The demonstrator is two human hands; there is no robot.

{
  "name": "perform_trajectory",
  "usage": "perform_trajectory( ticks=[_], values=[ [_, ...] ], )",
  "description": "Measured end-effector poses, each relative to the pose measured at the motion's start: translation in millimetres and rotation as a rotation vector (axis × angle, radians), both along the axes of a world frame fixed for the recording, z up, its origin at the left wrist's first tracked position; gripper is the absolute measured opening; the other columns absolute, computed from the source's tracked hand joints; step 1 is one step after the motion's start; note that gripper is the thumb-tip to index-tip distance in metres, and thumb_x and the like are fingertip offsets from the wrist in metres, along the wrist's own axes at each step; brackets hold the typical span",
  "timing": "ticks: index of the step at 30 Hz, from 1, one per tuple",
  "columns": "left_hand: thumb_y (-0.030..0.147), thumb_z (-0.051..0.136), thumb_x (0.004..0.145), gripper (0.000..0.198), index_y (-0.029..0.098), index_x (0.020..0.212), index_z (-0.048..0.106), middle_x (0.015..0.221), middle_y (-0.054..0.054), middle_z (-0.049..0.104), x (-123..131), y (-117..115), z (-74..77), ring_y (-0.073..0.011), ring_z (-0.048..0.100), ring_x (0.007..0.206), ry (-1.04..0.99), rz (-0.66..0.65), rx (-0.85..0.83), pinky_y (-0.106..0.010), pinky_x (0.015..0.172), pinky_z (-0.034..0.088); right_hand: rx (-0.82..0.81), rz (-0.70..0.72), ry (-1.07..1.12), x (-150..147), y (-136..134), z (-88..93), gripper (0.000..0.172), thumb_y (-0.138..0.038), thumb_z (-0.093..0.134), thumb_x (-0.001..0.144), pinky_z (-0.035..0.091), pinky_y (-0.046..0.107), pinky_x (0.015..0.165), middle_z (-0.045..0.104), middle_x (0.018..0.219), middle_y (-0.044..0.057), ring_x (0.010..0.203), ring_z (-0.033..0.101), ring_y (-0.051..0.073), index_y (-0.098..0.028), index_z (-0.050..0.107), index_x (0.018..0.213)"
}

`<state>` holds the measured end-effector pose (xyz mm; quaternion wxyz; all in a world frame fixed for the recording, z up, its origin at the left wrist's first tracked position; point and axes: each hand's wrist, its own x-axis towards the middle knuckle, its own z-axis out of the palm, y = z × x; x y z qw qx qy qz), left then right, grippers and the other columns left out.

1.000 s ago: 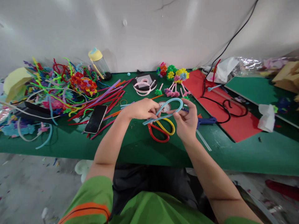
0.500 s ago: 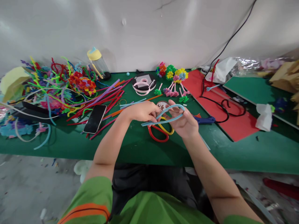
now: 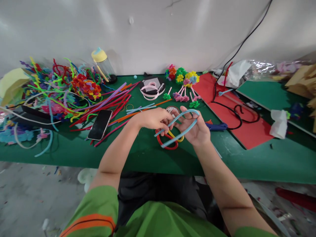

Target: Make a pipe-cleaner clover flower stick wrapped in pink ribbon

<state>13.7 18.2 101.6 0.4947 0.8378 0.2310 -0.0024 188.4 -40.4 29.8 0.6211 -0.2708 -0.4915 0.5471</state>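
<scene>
A light blue pipe cleaner [image 3: 178, 136], bent into a loop, spans my two hands above the table. My left hand [image 3: 159, 119] pinches one leg of it between thumb and fingers. The bend rests in my right hand [image 3: 196, 128], held at the fingertips with the palm turned up. The other leg hangs free toward the lower left. Beneath the hands lie scissors with red and yellow handles [image 3: 170, 147], their blades hidden. Just behind the hands is a round patterned disc [image 3: 172, 110], partly covered.
Loose pipe cleaners [image 3: 116, 105] and a phone [image 3: 100, 124] lie left, before a colourful heap [image 3: 64, 95]. A bottle [image 3: 103, 65], ribbon roll [image 3: 151, 88] and fuzzy flowers [image 3: 185, 79] stand behind. Right are blue-handled pliers or a similar tool [image 3: 217, 126], a red board [image 3: 237, 121] and black cable [image 3: 228, 107].
The free leg of the pipe cleaner has swung down, so the loop is wider. My left hand has shifted slightly right along the other leg.
</scene>
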Motion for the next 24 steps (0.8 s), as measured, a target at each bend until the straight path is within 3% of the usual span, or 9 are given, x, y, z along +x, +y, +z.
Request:
perform_trajectory(
  ticks=[5,13,19,24],
  values=[
    [0.012,0.046,0.081,0.015,0.012,0.076,0.06,0.072,-0.002,0.067,7,-1,1.9,-0.0085,0.061,0.063,0.04,0.032,0.073,-0.019,0.058,0.043,-0.189,0.034,0.332,-2,0,4.7,0.015,-0.04,0.063,0.073,0.048,0.041,0.087,0.066,0.091,-0.009,0.102,0.06,0.018,-0.029,0.054,0.071],
    [0.023,0.037,0.088,0.023,0.013,0.092,0.057,0.084,-0.004,0.067,11,-3,2.6,-0.0099,0.062,0.072,0.09,0.1,0.019,-0.021,0.065,0.046,-0.2,-0.128,0.397,3,6,1.5,0.014,-0.037,0.069,0.068,0.049,0.038,0.089,0.065,0.103,-0.01,0.094,0.062,0.013,-0.029,0.058,0.069],
    [0.023,0.036,0.088,0.021,0.012,0.09,0.054,0.091,-0.007,0.067,10,-2,-3.8,-0.0079,0.063,0.069,0.082,0.081,-0.195,-0.02,0.064,0.048,-0.196,-0.197,0.428,7,10,-1.7,0.012,-0.037,0.067,0.07,0.049,0.037,0.087,0.066,0.102,-0.012,0.094,0.062,0.012,-0.029,0.058,0.069],
    [0.023,0.044,0.085,0.018,0.011,0.083,0.056,0.082,-0.007,0.068,10,-3,-0.7,-0.0097,0.065,0.067,0.092,0.044,-0.166,-0.021,0.063,0.049,-0.203,-0.208,0.442,8,11,-2.7,0.01,-0.037,0.064,0.073,0.05,0.036,0.085,0.066,0.102,-0.012,0.096,0.061,0.012,-0.03,0.058,0.07]
  ],
)
